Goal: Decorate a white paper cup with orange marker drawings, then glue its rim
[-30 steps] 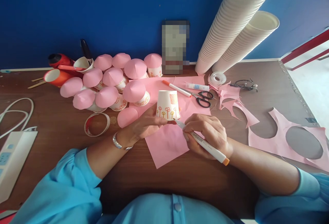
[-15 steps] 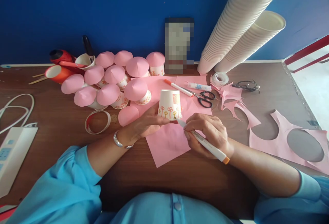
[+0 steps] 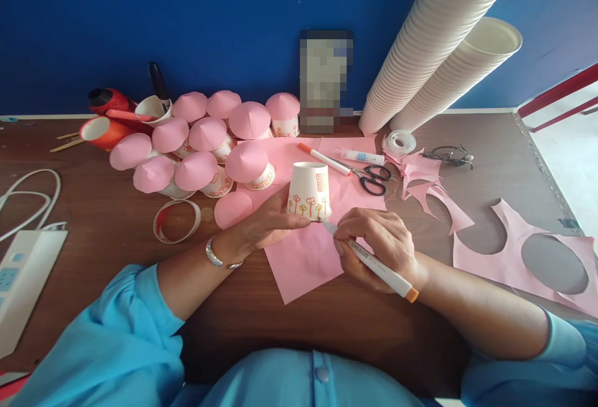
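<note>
My left hand [image 3: 273,217] grips a white paper cup [image 3: 308,181] turned upside down, its thumb along the lower rim. Orange and yellow flowers and a checked orange window are drawn on the cup's side. Pinched in my right hand [image 3: 376,242] is a white marker [image 3: 380,268] with an orange end, its tip at the cup's lower edge. Under both hands lies pink paper [image 3: 299,276]. Left of the cup stand several decorated cups with pink paper cones [image 3: 247,121] on top, and one loose pink cone [image 3: 232,209] lies near my left wrist.
Scissors [image 3: 374,179], an orange marker [image 3: 322,159] and a glue stick [image 3: 362,156] lie behind the cup. Tall cup stacks [image 3: 434,45] lean at the back right, near a tape roll [image 3: 400,142]. Pink scraps [image 3: 507,257] spread right; a tape ring [image 3: 176,221] and power strip [image 3: 30,288] are left.
The marker tip has shifted slightly down to the cup's bottom rim. My left hand has turned the cup a little, and its drawn window sits slightly further right.
</note>
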The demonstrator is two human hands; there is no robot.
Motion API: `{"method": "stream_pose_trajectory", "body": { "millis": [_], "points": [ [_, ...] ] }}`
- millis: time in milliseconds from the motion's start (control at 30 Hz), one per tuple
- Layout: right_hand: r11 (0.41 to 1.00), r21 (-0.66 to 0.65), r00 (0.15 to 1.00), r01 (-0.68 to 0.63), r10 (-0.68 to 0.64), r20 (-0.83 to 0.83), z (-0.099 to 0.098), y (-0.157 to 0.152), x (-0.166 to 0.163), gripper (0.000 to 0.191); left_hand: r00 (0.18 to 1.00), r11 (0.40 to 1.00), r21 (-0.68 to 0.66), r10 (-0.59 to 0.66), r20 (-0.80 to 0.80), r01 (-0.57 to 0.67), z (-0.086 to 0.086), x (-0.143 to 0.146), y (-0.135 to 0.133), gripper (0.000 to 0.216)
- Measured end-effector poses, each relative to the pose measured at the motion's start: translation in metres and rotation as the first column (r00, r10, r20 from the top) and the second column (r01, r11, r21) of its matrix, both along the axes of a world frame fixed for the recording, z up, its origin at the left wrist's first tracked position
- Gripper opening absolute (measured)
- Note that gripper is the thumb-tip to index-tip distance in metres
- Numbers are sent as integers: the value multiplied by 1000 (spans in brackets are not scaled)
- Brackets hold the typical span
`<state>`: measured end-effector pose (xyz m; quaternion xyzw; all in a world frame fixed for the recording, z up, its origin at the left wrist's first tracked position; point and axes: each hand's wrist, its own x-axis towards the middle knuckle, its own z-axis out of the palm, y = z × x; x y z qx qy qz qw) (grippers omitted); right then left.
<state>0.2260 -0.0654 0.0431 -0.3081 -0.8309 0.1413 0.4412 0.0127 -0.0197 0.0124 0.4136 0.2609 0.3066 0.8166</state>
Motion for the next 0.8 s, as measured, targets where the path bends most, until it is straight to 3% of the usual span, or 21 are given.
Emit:
{"method": "stream_pose_trajectory", "body": {
  "millis": [800],
  "points": [
    [1000, 8, 999, 28, -28, 16, 1, 2, 1, 21, 1000, 1000, -4, 15, 5, -15, -5, -1, -1, 40]
  ]
}}
